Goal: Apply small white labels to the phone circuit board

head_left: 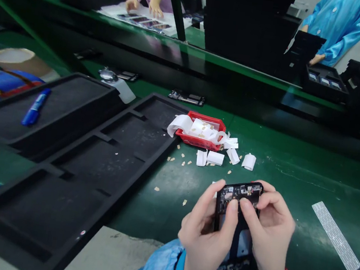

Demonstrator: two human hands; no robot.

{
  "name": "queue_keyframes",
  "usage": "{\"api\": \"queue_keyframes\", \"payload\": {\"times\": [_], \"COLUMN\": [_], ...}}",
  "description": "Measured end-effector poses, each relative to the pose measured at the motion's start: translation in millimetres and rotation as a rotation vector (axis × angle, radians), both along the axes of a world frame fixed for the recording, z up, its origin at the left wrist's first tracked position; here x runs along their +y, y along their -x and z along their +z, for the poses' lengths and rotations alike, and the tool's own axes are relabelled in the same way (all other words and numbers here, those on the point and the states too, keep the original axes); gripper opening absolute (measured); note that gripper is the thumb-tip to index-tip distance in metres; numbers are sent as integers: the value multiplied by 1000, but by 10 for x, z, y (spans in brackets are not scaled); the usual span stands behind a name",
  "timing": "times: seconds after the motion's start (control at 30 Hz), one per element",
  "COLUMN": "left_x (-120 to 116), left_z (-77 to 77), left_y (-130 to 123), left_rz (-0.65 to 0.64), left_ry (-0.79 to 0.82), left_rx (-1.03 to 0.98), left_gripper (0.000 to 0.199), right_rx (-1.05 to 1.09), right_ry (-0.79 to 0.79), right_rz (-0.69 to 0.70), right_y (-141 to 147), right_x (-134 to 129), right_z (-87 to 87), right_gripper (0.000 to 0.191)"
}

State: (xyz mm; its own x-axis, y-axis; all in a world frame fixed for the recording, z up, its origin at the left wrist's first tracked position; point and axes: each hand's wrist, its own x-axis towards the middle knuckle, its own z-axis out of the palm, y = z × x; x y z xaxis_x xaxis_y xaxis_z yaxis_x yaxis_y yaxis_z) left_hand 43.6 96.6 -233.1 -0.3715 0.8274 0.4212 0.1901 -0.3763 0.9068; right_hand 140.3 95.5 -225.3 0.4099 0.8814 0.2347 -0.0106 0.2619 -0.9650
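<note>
Both thumbs pressed on the black open-backed phone frame (239,206), the left hand (205,241) and right hand (268,237) clasping it steady above the green mat (294,178), near the red scrap tray (200,131).

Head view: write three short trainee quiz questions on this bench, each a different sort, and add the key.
1. True or false: both hands, left hand and right hand, grip the phone frame.
2. The red bin holds: A) screws B) white paper strips C) pens
3. Fill in: the blue marker lies in a black ___.

Key: 1 true; 2 B; 3 tray.
</note>
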Motion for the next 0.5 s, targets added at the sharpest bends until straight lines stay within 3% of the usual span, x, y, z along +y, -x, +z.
{"api": "queue_keyframes", "payload": {"times": [0.1, 0.2, 0.3, 0.4, 0.5], "left_x": [63, 130, 204, 328, 504], "left_z": [-23, -29, -32, -134, -358], "left_y": [29, 13, -44, -71, -75], "left_rz": [-104, -188, -62, 42, -164], "left_ry": [106, 173, 214, 288, 500], "left_rx": [-92, -174, -164, -152, -217], "left_gripper": [28, 33, 40, 51, 65], "right_rx": [140, 199, 234, 269, 296], "right_ry": [32, -4, 0, 167, 319], "right_rz": [103, 159, 222, 370, 343], "right_y": [-79, -134, -133, -135, -241], "right_x": [72, 30, -146, -299, -366], "right_z": [-53, -136, -332, -642, -874], "right_gripper": [21, 20, 25, 52, 80]}}
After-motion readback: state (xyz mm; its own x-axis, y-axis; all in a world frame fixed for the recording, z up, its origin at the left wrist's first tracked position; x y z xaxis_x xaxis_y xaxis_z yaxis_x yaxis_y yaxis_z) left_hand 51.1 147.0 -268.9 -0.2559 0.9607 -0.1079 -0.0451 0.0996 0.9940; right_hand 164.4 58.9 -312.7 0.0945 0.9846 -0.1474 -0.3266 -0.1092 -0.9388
